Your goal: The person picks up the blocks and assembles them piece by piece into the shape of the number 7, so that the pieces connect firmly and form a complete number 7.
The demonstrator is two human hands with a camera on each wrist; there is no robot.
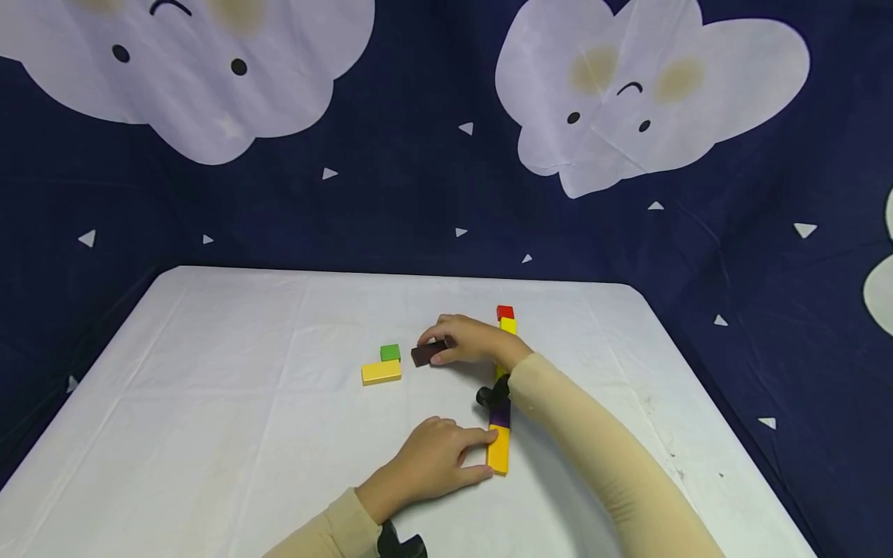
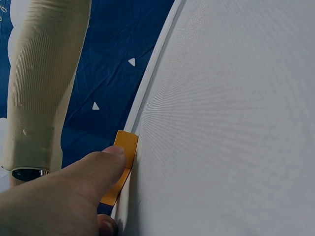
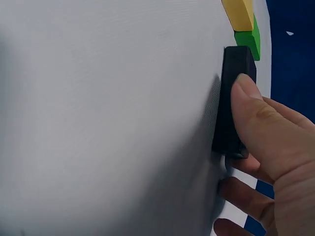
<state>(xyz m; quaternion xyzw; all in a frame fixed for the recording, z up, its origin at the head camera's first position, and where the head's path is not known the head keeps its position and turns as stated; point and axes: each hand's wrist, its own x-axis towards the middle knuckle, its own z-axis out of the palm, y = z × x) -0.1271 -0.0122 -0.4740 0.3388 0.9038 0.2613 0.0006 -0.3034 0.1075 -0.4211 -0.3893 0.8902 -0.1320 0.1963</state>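
Between its thumb and fingers, my right hand (image 1: pixel 470 339) pinches a dark brown rectangular block (image 1: pixel 427 353), which looks almost black in the right wrist view. A small green block (image 1: pixel 390 353) and a longer yellow block (image 1: pixel 380 373) lie touching, just left of it. Nearer the front, my left hand (image 1: pixel 434 457) has thumb and index finger on an orange-yellow block (image 1: pixel 498 453) at the near end of a row. A purple block (image 1: pixel 499 415) adjoins that block. Farther up the row are a yellow block (image 1: pixel 508 325) and a red block (image 1: pixel 505 312); my right wrist hides part of its middle.
All the blocks lie on a table with a white cover (image 1: pixel 195 418). Behind it hangs a dark blue cloth (image 1: pixel 405 194) with clouds and small triangles. A black device (image 1: pixel 494 394) on the right wrist hangs over the row, and another (image 1: pixel 401 542) sits at the left wrist.
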